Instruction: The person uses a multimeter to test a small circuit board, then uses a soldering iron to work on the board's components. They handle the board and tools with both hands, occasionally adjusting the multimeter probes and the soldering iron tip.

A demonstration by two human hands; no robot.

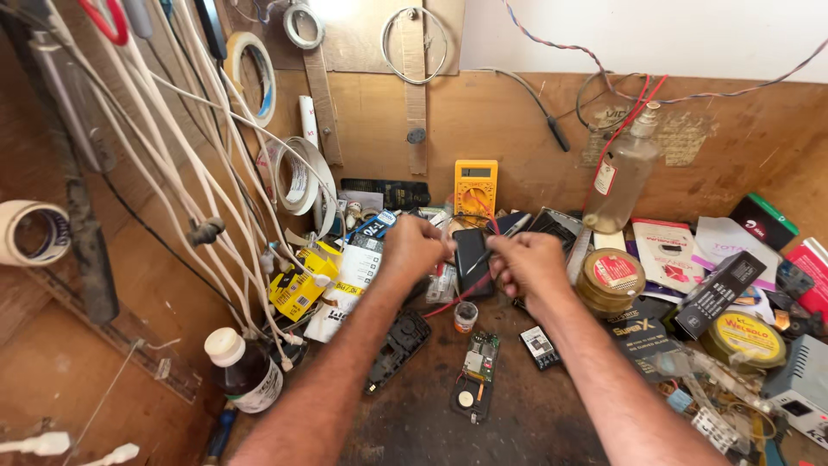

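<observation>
**Two hands over a crowded table**

Two hands meet near the middle of the head view, above a dark, cluttered table (414, 423). The left hand (416, 248) is curled closed, its fingertips pinching something too thin to make out, likely a wire. The right hand (526, 263) is closed as well, fingers pinched toward the left hand; a red wire (448, 304) trails down from it toward 7 o'clock. Between the hands, just behind them, lies a black phone (471, 259).

At 6 o'clock from the hands a green circuit board (479, 367) lies flat, with a small white cap (466, 316) just above it. A black phone frame (398, 343) lies at 7 o'clock. A yellow multimeter (475, 185) stands against the wooden back wall at 12 o'clock. At 3 o'clock sits a round tin (611, 278), and a clear bottle (623, 177) stands behind it. A brown bottle (244, 367) with a white cap stands at 8 o'clock. White cables (172, 164) hang along the left wall, beside rolls of tape (297, 177).
</observation>
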